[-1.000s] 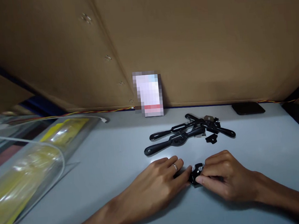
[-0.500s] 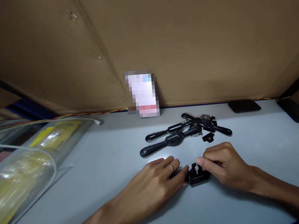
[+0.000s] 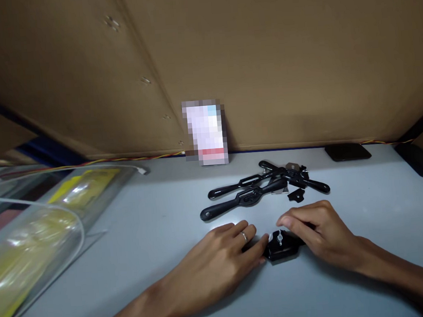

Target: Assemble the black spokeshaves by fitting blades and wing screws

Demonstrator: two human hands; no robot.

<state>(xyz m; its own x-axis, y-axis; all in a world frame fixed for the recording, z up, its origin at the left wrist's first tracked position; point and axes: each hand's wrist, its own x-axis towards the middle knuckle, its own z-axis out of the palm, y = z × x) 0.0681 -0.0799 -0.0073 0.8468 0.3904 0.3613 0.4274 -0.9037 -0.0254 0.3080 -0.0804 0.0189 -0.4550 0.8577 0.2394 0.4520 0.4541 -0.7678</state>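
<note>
A black spokeshave body [image 3: 283, 253] lies on the table in front of me, a silver wing screw [image 3: 279, 237] standing on its top plate. My left hand [image 3: 224, 255], with a ring on one finger, is closed around its left side, hiding that handle. Just above the wing screw, my right hand [image 3: 318, 230] has its thumb and forefinger drawn together, with a small gap to the screw. Its other fingers are curled, partly hidden, over the spokeshave's right end. Beyond the hands is a pile of black spokeshaves [image 3: 249, 197], beside a small loose black plate [image 3: 296, 195].
A blurred-out upright card or box [image 3: 207, 134] leans against the cardboard wall [image 3: 281, 65]. At the back right lie a flat black object [image 3: 347, 151] and another dark one [image 3: 420, 161]. Yellow items in clear plastic packaging [image 3: 38, 240] and a white cable [image 3: 79, 227] occupy the left.
My right thumb and forefinger have lifted slightly off the wing screw, which is now fully in sight and looks a little turned. The left hand keeps its hold. The view has shifted slightly.
</note>
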